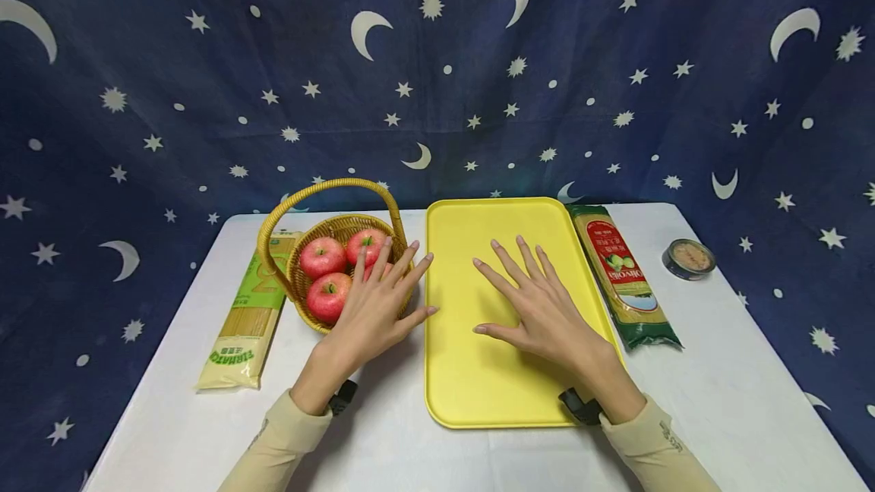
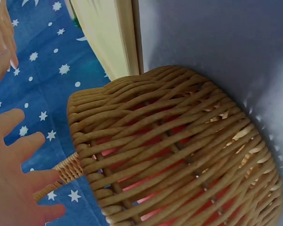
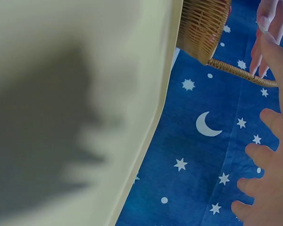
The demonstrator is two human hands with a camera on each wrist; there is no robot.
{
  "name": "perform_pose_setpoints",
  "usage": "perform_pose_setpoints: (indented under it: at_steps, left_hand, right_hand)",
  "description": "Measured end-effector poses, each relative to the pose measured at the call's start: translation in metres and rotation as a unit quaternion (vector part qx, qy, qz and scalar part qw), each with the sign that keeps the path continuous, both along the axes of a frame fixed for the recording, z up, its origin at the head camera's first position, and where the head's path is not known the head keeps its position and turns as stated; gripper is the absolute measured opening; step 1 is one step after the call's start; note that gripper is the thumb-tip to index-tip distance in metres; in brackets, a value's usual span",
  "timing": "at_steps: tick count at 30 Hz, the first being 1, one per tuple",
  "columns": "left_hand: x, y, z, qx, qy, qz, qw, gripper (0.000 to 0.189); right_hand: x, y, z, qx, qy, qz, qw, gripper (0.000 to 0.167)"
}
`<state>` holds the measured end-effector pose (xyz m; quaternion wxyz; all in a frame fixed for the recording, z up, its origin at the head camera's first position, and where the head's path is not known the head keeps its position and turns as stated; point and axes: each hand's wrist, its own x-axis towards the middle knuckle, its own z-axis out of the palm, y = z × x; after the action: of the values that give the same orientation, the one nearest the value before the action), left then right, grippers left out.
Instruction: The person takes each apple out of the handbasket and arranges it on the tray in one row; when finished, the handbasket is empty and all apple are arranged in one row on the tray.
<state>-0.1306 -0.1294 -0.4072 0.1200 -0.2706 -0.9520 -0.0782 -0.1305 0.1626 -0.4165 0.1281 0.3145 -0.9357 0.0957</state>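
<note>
Fingers spread, my left hand (image 1: 376, 310) hovers by the right side of a wicker basket (image 1: 307, 313) and overlaps it in the head view. Red apples (image 1: 329, 298) fill the basket, one of them partly hidden behind the fingers. My right hand (image 1: 547, 317), also spread and holding nothing, is over a yellow tray (image 1: 492, 401). In the right wrist view its shadow falls on the tray (image 3: 132, 84). The left wrist view shows the woven side of the basket (image 2: 179, 141) close up, with red apples glimpsed through the gaps.
Left of the basket, partly behind it, lies a pack of spaghetti (image 1: 246, 325) with a green label. A green and red pasta pack (image 1: 622, 272) lies along the tray's right edge. Farther right stands a small round tin (image 1: 689, 259). A starry blue curtain (image 1: 465, 97) hangs behind the white table (image 1: 738, 416).
</note>
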Motion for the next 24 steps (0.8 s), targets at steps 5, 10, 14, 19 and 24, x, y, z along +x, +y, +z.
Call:
perform_pose_setpoints:
  at_steps: [5,10,14,19,24]
  left_hand:
    - [0.003,0.0,-0.001,0.004,0.003,0.001,1.0,0.077]
    - [0.009,-0.004,-0.003,0.012,0.016,-0.002,0.9998,0.076]
    - [0.018,-0.013,-0.004,0.025,0.01,0.002,0.9996,0.075]
    - [0.036,-0.032,-0.002,0.058,-0.009,0.033,0.9977,0.072]
    - [0.056,-0.05,0.0,0.093,-0.018,0.063,0.9935,0.073]
  right_hand:
    - [0.002,0.0,0.001,0.003,-0.002,0.001,1.0,0.095]
    - [0.003,-0.001,0.004,0.0,-0.001,0.0,1.0,0.094]
    - [0.002,-0.002,0.006,-0.025,-0.007,0.005,0.9997,0.087]
    - [-0.003,-0.007,0.009,-0.087,-0.038,0.032,0.995,0.074]
    - [-0.009,-0.015,0.015,-0.138,-0.099,0.056,0.9839,0.068]
